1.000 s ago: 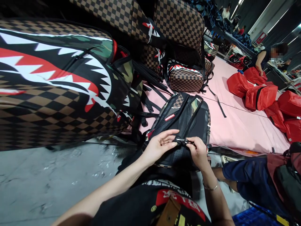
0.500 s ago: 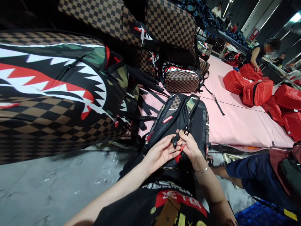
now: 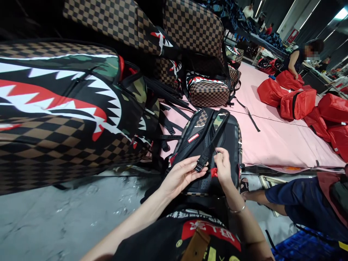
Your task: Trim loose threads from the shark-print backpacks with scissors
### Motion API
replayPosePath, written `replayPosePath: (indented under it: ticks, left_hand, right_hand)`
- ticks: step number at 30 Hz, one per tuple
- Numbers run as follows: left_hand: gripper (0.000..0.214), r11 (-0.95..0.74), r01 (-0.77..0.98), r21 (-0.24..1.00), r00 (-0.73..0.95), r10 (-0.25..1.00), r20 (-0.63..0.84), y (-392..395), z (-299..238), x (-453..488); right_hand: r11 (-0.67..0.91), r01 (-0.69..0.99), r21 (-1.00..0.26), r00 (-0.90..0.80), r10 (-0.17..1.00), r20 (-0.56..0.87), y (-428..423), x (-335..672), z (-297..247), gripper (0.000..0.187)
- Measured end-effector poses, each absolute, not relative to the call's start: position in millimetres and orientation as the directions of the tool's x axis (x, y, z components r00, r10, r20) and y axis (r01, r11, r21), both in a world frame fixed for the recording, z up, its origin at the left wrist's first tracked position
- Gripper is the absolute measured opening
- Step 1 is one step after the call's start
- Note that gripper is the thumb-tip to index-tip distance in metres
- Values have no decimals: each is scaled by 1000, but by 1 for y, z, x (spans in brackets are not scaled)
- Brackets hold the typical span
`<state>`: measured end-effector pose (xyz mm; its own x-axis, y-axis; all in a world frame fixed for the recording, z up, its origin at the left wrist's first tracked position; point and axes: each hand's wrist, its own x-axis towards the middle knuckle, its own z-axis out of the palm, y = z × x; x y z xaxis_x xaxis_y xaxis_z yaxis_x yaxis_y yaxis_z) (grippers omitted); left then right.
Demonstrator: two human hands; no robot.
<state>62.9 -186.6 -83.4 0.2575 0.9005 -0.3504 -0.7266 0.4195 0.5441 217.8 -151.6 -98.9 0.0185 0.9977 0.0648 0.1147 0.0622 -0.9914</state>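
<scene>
A black backpack with camo and checkered trim lies back-up in front of me at the edge of the pink table. My left hand pinches the black plastic buckle at the end of a shoulder strap. My right hand is closed just to the right of it, fingers on the strap, with a small red tab at its palm. Both hands rest over the backpack's mesh back panel.
A big shark-mouth checkered backpack fills the left, with more checkered backpacks stacked behind. Red bags lie on the pink table at right, where another person works. A person in blue sits close at my right. Grey floor lies lower left.
The strap has been pulled straighter and its buckle now sits at my left fingertips. My right hand shifted slightly up and right; earlier both hands held a small dark part between them.
</scene>
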Motion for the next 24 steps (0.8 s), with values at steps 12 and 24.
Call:
replayPosePath:
  ticks: [12, 24]
  left_hand:
    - [32, 384, -792, 475, 246, 913, -326, -190, -81, 70]
    - [34, 348, -744, 570, 184, 927, -326, -194, -81, 72]
  right_hand:
    - [521, 600, -607, -168, 824, 541, -184, 250, -95, 17]
    - [504, 667, -549, -201, 831, 518, -183, 246, -87, 16]
